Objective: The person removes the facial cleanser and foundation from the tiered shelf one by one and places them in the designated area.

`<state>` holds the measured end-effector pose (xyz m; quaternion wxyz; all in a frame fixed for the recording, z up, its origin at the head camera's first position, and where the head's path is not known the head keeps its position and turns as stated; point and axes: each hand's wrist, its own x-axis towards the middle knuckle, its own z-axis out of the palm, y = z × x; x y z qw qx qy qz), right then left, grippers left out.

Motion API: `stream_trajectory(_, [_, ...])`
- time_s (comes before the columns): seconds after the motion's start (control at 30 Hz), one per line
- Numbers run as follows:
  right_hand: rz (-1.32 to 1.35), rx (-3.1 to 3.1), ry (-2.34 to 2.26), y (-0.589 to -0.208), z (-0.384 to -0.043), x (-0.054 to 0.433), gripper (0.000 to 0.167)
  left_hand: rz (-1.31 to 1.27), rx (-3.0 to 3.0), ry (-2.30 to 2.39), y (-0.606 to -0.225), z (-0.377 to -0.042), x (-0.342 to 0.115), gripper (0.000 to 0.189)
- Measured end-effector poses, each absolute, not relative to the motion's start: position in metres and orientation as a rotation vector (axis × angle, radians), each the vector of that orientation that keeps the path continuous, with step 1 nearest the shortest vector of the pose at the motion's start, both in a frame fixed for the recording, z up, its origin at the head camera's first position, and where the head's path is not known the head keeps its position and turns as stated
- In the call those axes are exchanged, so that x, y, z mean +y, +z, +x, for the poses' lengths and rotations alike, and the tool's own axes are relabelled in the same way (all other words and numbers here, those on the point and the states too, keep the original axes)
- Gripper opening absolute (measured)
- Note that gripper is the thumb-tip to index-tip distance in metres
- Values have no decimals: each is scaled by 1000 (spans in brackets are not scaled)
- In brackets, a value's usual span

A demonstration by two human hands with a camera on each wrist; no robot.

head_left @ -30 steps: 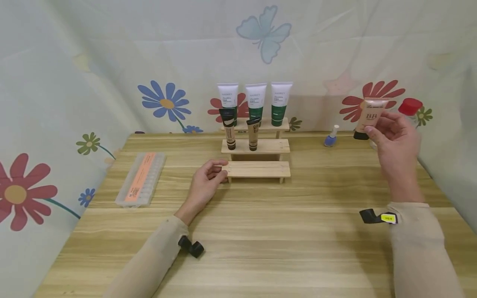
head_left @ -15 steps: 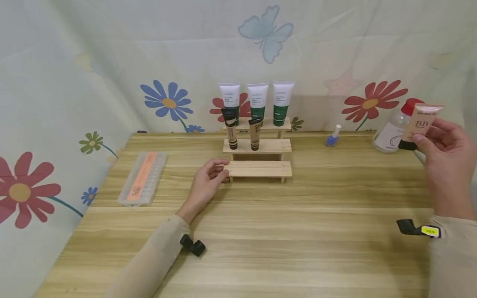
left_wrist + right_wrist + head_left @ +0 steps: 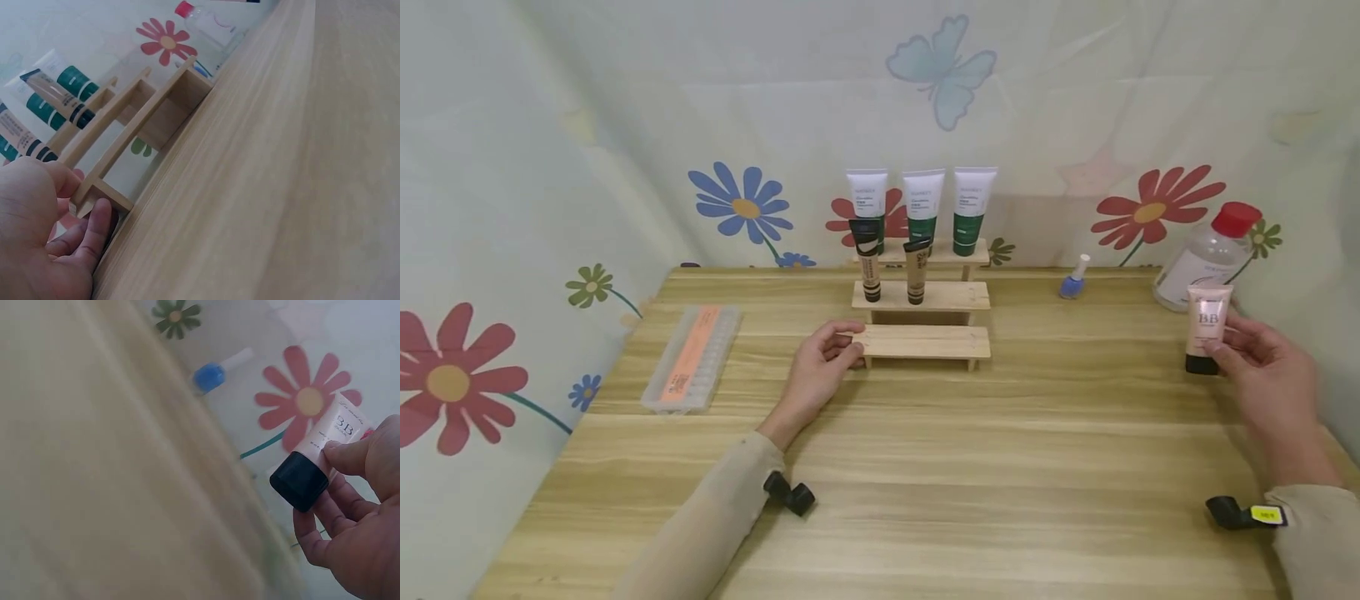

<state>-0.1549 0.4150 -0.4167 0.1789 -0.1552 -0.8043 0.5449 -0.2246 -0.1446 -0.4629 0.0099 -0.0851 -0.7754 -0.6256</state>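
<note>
My right hand (image 3: 1273, 379) pinches a pink BB cream tube (image 3: 1207, 325) with a black cap, held upright with the cap down at the right side of the table. In the right wrist view the thumb presses on the front of the BB cream tube (image 3: 319, 444), fingers behind it. My left hand (image 3: 820, 367) grips the left end of the lowest step of a wooden stepped stand (image 3: 925, 340). On its middle step stand two small brown-and-black tubes (image 3: 915, 271). Several white-and-green tubes (image 3: 974, 208) line the top step.
Behind the BB cream tube stands a clear bottle (image 3: 1198, 258) with a red cap. A blue nail polish bottle (image 3: 1072, 283) is near the table's back edge. A clear plastic case (image 3: 692, 358) with an orange label lies at left. A flowered curtain (image 3: 1037, 108) borders the table.
My right hand has carried the BB cream tube to the right, then lowered it towards the table in front of the red-capped bottle. My left hand stays on the stand.
</note>
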Motion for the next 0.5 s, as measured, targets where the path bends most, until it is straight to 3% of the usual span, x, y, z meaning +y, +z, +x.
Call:
stream_trajectory(0.2, [-346, -2290, 1561, -438, -156, 417, 33, -240, -2427, -1949, -463, -225, -147, 27])
stream_trajectory(0.5, [-330, -2407, 1355, -452, -155, 422, 44, -251, -2439, -1949, -464, -227, -144, 27])
